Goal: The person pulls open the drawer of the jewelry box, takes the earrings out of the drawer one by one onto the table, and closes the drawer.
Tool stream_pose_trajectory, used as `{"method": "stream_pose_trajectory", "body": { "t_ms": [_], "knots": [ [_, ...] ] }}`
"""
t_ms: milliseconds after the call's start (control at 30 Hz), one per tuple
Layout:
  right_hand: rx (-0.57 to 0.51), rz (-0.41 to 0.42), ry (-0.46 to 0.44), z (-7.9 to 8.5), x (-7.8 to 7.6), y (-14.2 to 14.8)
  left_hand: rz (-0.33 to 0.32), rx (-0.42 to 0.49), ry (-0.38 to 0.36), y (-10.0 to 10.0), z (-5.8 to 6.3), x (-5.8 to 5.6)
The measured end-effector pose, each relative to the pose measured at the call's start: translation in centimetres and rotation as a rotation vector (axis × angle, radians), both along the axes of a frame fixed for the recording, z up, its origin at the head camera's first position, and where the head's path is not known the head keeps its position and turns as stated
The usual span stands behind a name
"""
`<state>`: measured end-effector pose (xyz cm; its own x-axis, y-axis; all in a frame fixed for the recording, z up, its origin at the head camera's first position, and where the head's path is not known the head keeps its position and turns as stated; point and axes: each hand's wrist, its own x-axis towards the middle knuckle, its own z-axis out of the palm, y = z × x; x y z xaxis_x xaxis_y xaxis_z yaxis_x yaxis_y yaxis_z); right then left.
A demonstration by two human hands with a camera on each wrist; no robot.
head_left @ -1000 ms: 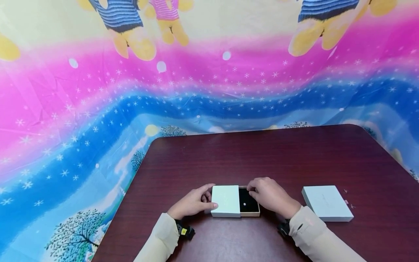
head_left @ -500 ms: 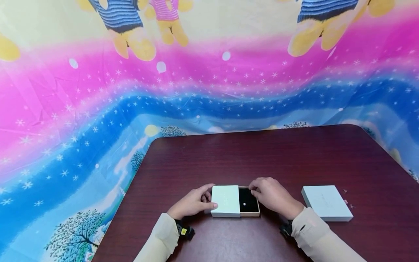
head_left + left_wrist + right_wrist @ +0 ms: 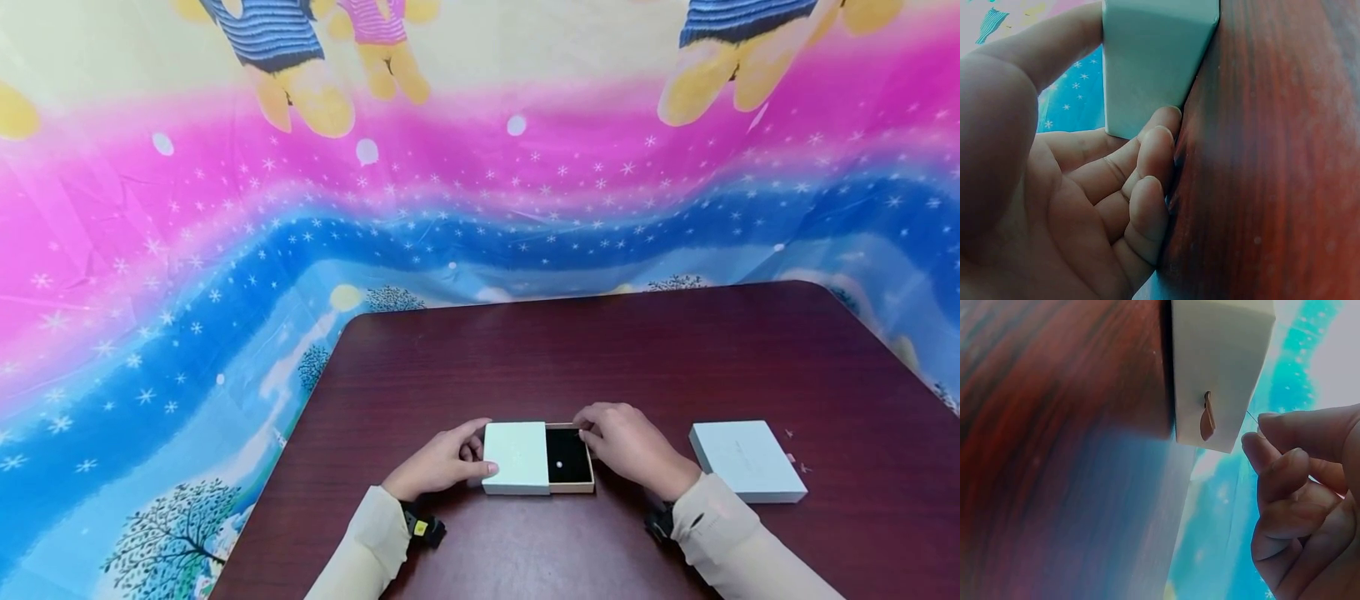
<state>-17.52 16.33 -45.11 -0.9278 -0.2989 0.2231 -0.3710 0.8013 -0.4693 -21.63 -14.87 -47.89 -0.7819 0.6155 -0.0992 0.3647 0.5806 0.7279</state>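
Boxes (image 3: 516, 458) and hands (image 3: 435, 465), two each

A closed white box (image 3: 750, 461) lies flat on the right part of the dark red-brown surface (image 3: 465, 367), a bit of pink (image 3: 791, 457) showing at its right edge and two tiny things (image 3: 805, 468), too small to make out, just beside that edge. Behind the surface and along its sides hangs a creased cloth (image 3: 480, 196) banded in cream, pink and blue, with white snowflakes (image 3: 146, 395) scattered over the pink and blue. Printed on it are yellow-legged figures (image 3: 273, 42) in striped tops along the top, pale round spots (image 3: 367, 152), and dark trees (image 3: 180, 533) lower down, the largest at the lower left.
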Motion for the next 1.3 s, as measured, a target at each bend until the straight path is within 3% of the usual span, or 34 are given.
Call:
{"method": "stream_pose_trajectory", "body": {
  "t_ms": [833, 1300],
  "knots": [
    [0.037, -0.016, 0.044, -0.2, 0.1, 1.2, 0.008, -0.008, -0.017, 0.0, 0.1, 0.0],
    [0.025, -0.06, -0.015, 0.0, 0.4, 1.6, 0.003, -0.008, -0.009, 0.0, 0.4, 0.2]
  ]
}}
